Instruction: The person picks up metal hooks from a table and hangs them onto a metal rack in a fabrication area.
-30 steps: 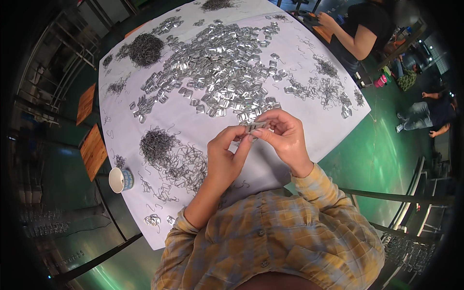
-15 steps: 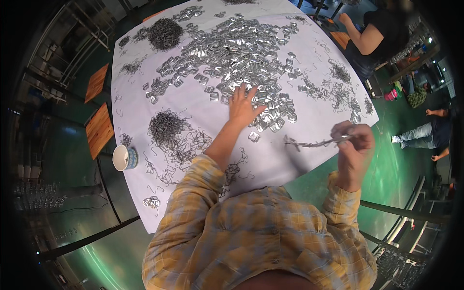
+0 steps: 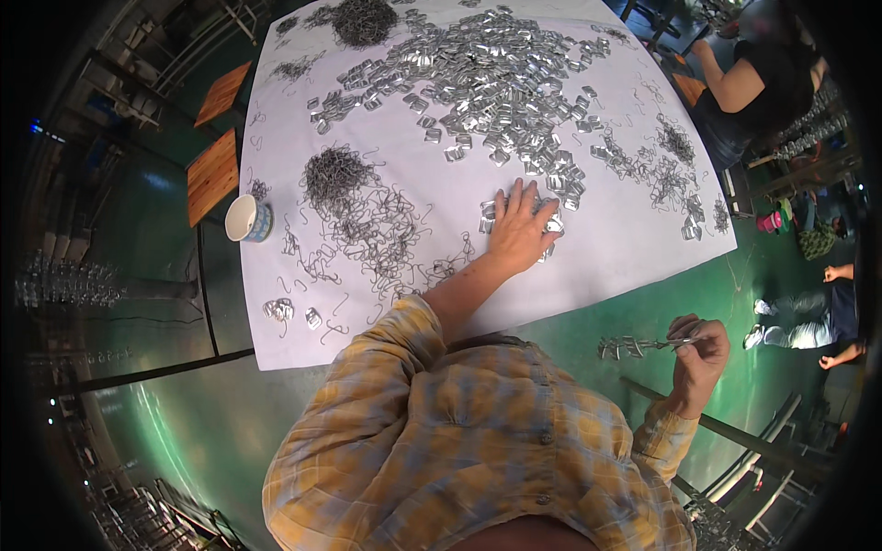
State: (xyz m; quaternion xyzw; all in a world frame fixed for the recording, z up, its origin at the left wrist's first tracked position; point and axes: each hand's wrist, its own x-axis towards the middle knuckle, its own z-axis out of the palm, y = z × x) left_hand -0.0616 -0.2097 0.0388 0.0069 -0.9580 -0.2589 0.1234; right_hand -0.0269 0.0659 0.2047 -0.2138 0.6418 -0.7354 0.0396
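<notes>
A workshop or factory floor: a broad white-covered table [image 3: 634, 243] bears loose heaps of small silver metal plates [image 3: 501, 73] and dark bent-wire hooks [image 3: 335, 176], above a glossy green floor [image 3: 744, 280]; a black-clad person [image 3: 772, 83] stands beyond.

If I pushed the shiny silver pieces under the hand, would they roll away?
Probably not: the silver pieces look flat and squarish, so they'd likely slide rather than roll. Their shine suggests smooth metal, perhaps slippery on the white sheet. Each looks small beside the left hand, so it's probably light.
</notes>
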